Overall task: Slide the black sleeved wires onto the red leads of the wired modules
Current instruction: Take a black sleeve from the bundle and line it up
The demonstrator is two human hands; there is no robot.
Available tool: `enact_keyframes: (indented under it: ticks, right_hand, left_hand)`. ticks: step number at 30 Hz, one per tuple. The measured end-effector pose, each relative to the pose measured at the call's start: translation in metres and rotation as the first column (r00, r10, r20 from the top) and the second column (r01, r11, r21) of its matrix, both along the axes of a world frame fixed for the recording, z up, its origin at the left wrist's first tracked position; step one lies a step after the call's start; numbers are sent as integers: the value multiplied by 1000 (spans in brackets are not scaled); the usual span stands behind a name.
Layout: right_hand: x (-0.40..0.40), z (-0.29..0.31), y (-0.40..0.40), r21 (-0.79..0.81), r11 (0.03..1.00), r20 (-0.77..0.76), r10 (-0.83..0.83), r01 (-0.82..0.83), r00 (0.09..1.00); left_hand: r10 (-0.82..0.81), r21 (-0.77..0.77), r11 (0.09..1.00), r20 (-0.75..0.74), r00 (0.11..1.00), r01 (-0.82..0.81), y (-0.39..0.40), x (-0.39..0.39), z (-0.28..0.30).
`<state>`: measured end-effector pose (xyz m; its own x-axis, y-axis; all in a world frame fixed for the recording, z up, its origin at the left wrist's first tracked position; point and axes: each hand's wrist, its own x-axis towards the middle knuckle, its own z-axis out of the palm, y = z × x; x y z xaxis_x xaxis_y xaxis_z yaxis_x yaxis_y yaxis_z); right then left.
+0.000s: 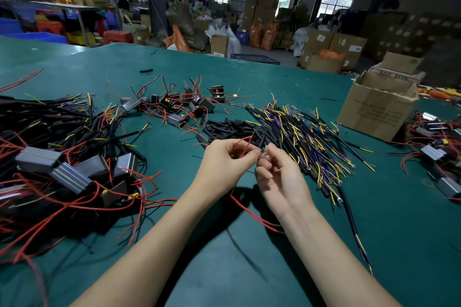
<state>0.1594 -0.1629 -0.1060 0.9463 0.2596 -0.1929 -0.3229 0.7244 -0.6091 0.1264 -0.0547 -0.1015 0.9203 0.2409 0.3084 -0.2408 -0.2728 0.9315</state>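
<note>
Over the middle of the green table (249,244), my left hand (225,164) pinches a thin red lead (245,144) whose tip curves up above the fingers. My right hand (279,177) has its fingertips curled against the left fingertips, pinching a small black end there; what it is stays unclear. More red lead (252,212) trails down between my wrists. A black sleeved wire (351,222) with yellow and purple ends runs along the table right of my right forearm. A pile of black sleeved wires (294,132) lies just beyond my hands.
Wired modules with metal cases and red leads (67,172) are heaped at the left. More modules (179,104) lie at centre back and at the right edge (436,157). An open cardboard box (376,104) stands at the right. Short black sleeves (229,127) lie behind my hands.
</note>
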Motion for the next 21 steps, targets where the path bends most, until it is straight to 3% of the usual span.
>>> enact_keyframes:
  ticks: [2,4,5,7,9,10,12,18,21]
  right_hand:
    - [0,2,-4,-109,992,135,77,-63,988]
    - [2,2,-10,-326,944,303,162,-58,939]
    - [5,1,-13,-457,889,387,185,14,903]
    - [9,-1,-19,-635,699,604,185,328,775]
    - [11,-1,-24,-610,490,787,281,622,550]
    - [13,-2,-26,-562,429,825,344,707,448]
    - [13,-3,-28,-495,374,845,419,784,334]
    - [10,-3,-32,-417,264,850,451,870,271]
    - [8,-3,-30,-454,210,824,470,866,318]
  left_hand:
    - [16,-59,998,9,1000,-16,4,1,2]
    - [36,-91,995,8,999,-35,10,1,3]
    - [41,-93,995,3,999,-40,12,1,4]
    - [28,-85,996,-7,1000,-28,15,1,5]
    - [-4,-87,996,-11,1000,3,16,1,5]
    - [-22,-88,996,-11,1000,21,16,0,6]
    - [-52,-75,996,-12,999,51,18,-1,7]
    - [-73,1,997,3,997,73,20,-1,6]
    - [-59,23,998,-5,998,59,21,0,4]
